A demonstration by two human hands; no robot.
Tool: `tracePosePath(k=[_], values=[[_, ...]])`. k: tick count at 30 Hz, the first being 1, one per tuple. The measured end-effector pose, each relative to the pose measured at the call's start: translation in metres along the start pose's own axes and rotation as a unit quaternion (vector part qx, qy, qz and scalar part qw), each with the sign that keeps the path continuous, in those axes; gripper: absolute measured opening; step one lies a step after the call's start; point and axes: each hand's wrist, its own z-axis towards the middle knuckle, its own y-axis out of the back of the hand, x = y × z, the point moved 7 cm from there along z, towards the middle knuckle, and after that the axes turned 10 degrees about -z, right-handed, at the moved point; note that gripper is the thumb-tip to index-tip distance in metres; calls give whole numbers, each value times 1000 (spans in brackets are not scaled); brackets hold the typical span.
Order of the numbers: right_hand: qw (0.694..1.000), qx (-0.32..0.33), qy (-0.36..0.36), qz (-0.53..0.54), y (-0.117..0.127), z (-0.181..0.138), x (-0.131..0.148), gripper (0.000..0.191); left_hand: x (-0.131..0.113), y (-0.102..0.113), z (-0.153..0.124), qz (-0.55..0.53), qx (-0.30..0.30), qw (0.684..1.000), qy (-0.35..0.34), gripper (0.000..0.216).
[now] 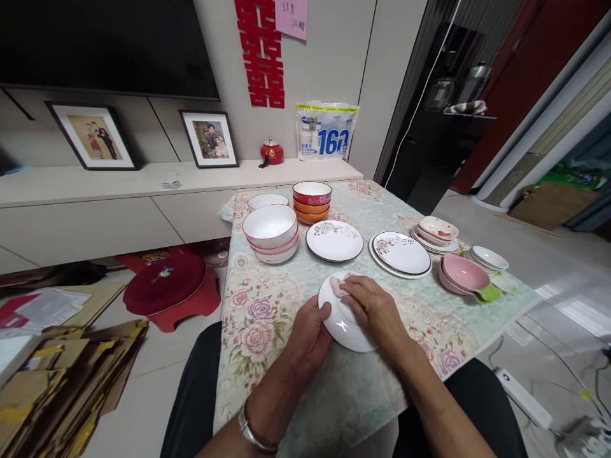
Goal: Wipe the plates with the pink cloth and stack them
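A white plate (pixel 352 335) is tilted over the near part of the table, its left rim gripped by my left hand (pixel 308 331) with the thumb on top. My right hand (pixel 375 308) presses a pale pink cloth (pixel 338 286) onto the plate's upper face. Just beyond it lies a flower-patterned plate with a dark rim (pixel 335 240). To the right, another patterned plate (pixel 401 253) rests on a white one. White bowls with red rims (pixel 270 228) are stacked to the left, in front of red and orange bowls (pixel 312 202).
The table wears a floral cloth (pixel 258 318). Pink bowls (pixel 463 273), small white bowls (pixel 489 257) and heart-marked dishes (pixel 438 228) stand along its right side. A red stool (pixel 167 283) and flattened cardboard (pixel 62 381) are on the left floor; a power strip (pixel 524 397) lies right.
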Motion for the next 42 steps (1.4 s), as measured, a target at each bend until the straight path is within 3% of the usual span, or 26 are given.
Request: tracePosePath(k=[3, 7, 13, 17, 21, 26, 30, 35, 39, 42], values=[[994, 26, -58, -87, 6, -1, -14, 19, 0, 1, 0, 2, -9, 1000, 0, 33], [972, 82, -103, -194, 13, -8, -9, 16, 0, 0, -1, 8, -6, 1000, 4, 31], [999, 9, 36, -40, -1, -2, 13, 24, 0, 0, -1, 5, 6, 1000, 3, 30], [998, -11, -22, -61, 0, -1, -13, 25, 1, 4, 0, 4, -18, 1000, 3, 31], [981, 79, -114, -137, 11, -7, -31, 18, 1, 6, 0, -2, -33, 999, -1, 30], [937, 171, -166, -255, 20, -21, -26, 19, 1, 6, 2, -8, -31, 999, -8, 31], [949, 180, -129, -222, 18, -24, -4, 17, 1, 5, 2, -9, -20, 1000, -8, 33], [985, 160, -40, -41, 16, -21, 32, 12, -1, 0, -1, 1, -12, 1000, -2, 30], [987, 154, 35, 23, 18, -21, 51, 17, -3, 0, -3, 4, -30, 1000, 4, 19], [981, 187, 54, 20, 19, -27, 52, 18, -4, 2, -2, -9, -54, 998, -9, 13]])
